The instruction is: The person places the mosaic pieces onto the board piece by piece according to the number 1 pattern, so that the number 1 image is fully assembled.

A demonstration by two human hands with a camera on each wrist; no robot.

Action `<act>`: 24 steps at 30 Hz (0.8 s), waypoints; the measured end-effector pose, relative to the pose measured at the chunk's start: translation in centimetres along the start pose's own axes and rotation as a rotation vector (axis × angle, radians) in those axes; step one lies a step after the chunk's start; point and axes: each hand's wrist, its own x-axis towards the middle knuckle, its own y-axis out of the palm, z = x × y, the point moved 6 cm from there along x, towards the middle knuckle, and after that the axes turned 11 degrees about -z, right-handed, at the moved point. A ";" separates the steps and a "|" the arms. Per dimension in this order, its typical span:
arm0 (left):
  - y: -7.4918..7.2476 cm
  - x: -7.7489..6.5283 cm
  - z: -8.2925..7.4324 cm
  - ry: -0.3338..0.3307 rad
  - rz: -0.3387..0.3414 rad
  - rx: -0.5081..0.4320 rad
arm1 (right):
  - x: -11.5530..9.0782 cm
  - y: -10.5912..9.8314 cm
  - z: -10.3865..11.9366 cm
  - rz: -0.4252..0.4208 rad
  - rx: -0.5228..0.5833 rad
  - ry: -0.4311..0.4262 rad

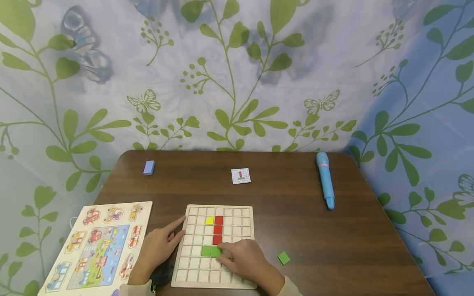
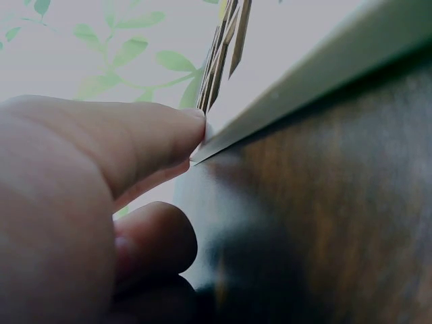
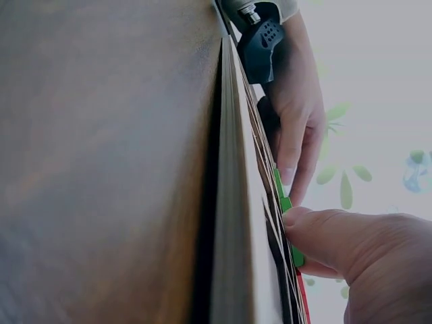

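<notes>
A square wooden grid board (image 1: pixel 192 273) lies on the table. Three red tiles (image 1: pixel 217 230) form a column on it, with a yellow piece (image 1: pixel 210 220) left of the top one. Below them sit green tiles (image 1: pixel 205 250). The right hand (image 1: pixel 246 259) is over the board, its thumb and index finger pinching a green tile (image 3: pixel 298 256) at the right end of the green row. Fingers partly cover that spot. At the board's left edge, the left hand (image 1: pixel 157 246) touches the rim with extended index finger and thumb; its other fingers are folded under.
A loose green tile (image 1: pixel 284 258) lies right of the board. Behind it are a small pattern card (image 1: pixel 241 176) and a blue block (image 1: pixel 149 167). A blue microphone-shaped object (image 1: pixel 325 180) lies far right, a vehicle puzzle board (image 1: pixel 142 209) on the left.
</notes>
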 end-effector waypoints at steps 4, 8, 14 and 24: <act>0.0 0.0 0.0 0.004 -0.003 -0.005 | -0.1 0.0 0.0 -0.008 -0.004 -0.005; 0.0 0.0 0.0 -0.001 0.001 -0.010 | -0.1 0.0 0.0 -0.018 -0.020 -0.008; 0.1 0.0 0.0 -0.026 0.024 -0.002 | -0.1 0.1 -0.2 0.004 -0.017 0.013; -0.2 0.0 -0.3 0.018 -0.028 -0.008 | 0.0 -0.2 -0.2 -0.013 0.020 0.001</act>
